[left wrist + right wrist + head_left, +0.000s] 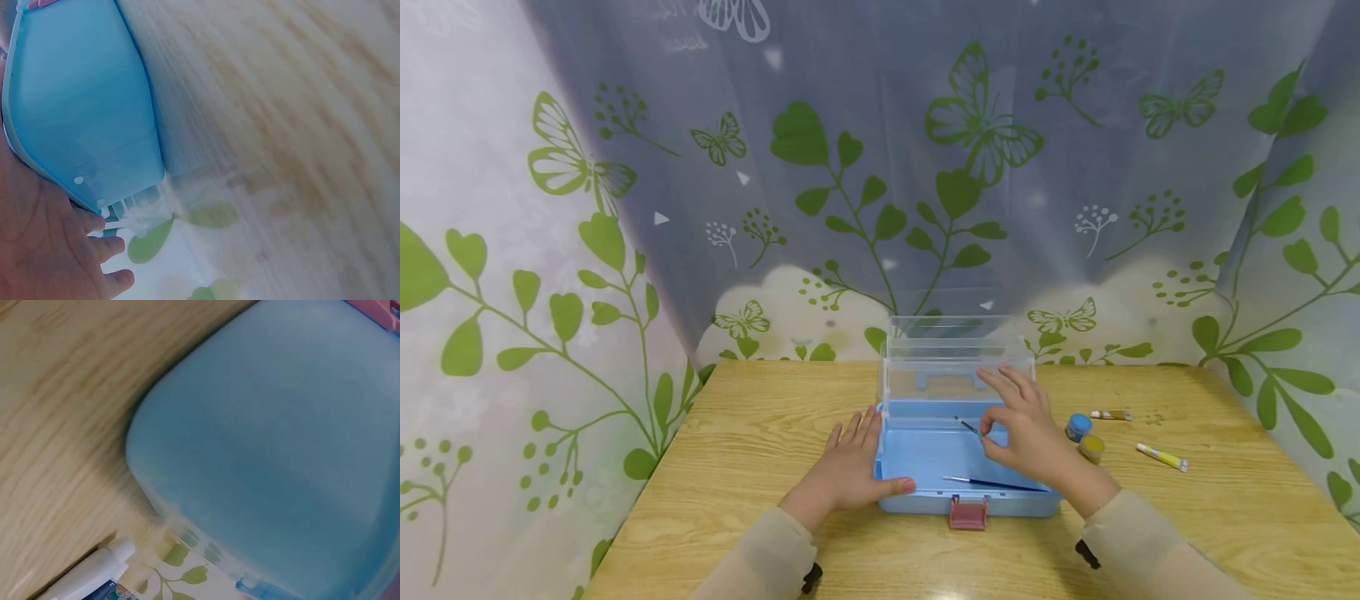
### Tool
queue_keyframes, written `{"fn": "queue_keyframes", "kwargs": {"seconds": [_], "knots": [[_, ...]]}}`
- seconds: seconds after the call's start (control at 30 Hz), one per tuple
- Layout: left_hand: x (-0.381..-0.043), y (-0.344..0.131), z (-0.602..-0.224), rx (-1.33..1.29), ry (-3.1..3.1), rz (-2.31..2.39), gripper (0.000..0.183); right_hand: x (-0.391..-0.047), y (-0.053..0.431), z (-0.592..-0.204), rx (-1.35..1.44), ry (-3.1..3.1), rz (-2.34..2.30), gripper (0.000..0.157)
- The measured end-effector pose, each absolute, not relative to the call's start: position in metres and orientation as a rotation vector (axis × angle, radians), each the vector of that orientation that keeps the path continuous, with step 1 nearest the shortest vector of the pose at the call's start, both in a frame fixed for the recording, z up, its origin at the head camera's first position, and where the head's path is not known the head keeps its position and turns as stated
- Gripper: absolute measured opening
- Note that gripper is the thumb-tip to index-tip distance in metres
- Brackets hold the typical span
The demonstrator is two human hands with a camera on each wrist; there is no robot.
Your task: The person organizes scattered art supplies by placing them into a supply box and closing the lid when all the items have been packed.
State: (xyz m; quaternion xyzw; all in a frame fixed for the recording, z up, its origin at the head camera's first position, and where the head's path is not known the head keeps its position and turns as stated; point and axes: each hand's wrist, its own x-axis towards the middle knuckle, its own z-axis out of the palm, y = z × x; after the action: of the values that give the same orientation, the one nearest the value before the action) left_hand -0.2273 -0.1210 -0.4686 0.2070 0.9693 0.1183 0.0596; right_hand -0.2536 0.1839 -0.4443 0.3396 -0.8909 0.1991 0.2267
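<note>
A blue plastic box (925, 454) stands on the table with its clear lid (955, 350) raised at the back and its pink latch (968, 513) hanging down in front. My left hand (850, 467) rests on the box's left edge, fingers extended and thumb over the front rim. Over the inside of the box, my right hand (1026, 437) pinches a thin paintbrush (967, 426) between thumb and forefinger, the other fingers raised. The brush tip points back and left. A second, dark-handled paintbrush (1000, 483) lies inside along the front wall.
Right of the box are a blue-lidded paint jar (1078, 427) and a yellow one (1092, 449). Beyond them lie a brownish paint tube (1110, 415) and a yellow paint tube (1162, 457). A patterned curtain (865, 208) hangs behind the wooden table (760, 400).
</note>
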Motion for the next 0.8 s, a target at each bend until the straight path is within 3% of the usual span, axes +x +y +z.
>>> {"fn": "queue_keyframes", "kwargs": {"seconds": [0.8], "knots": [[-0.227, -0.121, -0.468, 0.638, 2.941, 0.391, 0.119, -0.255, 0.166, -0.455, 0.936, -2.614, 0.407, 0.03]]}}
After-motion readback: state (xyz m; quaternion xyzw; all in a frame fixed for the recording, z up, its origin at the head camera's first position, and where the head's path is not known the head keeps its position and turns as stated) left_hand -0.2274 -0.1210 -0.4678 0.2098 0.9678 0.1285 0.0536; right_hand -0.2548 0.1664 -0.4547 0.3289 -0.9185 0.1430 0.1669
